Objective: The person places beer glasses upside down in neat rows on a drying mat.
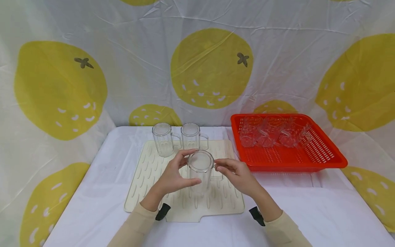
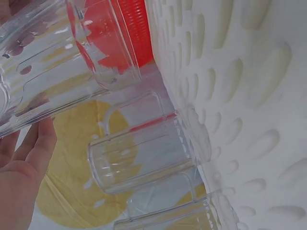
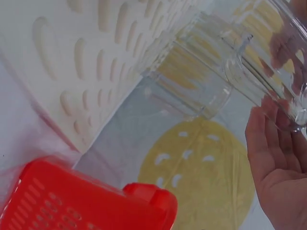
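Observation:
In the head view, a clear glass mug (image 1: 200,175) is held between both hands, over the cream ridged drying mat (image 1: 154,192). My left hand (image 1: 174,175) grips its left side, thumb across the front and fingers behind. On the other side, my right hand (image 1: 236,173) pinches near the top of the mug's handle. A gap shows between this mug and the mat in the left wrist view. Two more glass mugs stand side by side at the mat's back: a left one (image 1: 163,140) and a right one (image 1: 190,137), handles toward the right.
A red plastic basket (image 1: 287,164) with slotted walls sits at the back right of the white-covered table (image 1: 308,212). Several glass mugs (image 1: 266,133) lie along its far side. Behind the table hangs a white cloth (image 1: 139,68) printed with yellow fruit.

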The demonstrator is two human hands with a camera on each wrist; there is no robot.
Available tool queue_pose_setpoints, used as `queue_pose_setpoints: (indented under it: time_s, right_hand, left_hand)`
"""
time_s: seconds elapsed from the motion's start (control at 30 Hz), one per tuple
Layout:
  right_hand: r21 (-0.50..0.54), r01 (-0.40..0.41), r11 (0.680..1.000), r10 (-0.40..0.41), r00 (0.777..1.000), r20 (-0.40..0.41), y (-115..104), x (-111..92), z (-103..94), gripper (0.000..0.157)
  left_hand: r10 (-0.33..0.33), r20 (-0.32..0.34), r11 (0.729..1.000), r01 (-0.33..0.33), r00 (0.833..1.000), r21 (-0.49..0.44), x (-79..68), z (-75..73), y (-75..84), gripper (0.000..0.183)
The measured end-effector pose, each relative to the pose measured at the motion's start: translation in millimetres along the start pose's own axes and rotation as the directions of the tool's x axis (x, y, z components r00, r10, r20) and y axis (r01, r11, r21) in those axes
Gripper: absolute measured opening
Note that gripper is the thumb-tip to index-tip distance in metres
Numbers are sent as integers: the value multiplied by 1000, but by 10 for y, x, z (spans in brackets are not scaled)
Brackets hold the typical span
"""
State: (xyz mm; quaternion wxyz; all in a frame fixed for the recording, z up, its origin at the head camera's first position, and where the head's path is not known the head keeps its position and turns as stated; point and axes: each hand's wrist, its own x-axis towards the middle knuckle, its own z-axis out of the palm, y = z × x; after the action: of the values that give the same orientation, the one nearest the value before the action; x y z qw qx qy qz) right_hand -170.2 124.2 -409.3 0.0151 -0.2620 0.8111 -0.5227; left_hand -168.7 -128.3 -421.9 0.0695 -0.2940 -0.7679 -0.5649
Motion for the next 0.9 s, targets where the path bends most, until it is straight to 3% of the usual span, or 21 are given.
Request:
queue_pose_setpoints:
  time_s: [0.1,0.2,0.4,0.63,0.9]
  right_hand:
    - [-68,-27,997,31,998,50,13,-10,-57,30]
    - [-135,-26,991,33,998,51,37,-5,-98,26]
    - [-201,-16,979,14,1000,-12,78,44,-154,24]
    - [-269,-43,962,30,998,-52,110,123,-224,26]
    - [-308,-60,949,36,996,-83,158,243,-325,27]
  left_hand:
    - [-29,51,999,31,998,-34,37,29,-48,82]
    - [-57,84,997,62,995,-55,93,61,-74,83]
    - [-51,116,998,55,992,-30,261,56,136,79]
    - [0,142,1000,-4,990,28,447,71,-222,83]
    - [-49,168,992,28,985,125,662,52,-244,83]
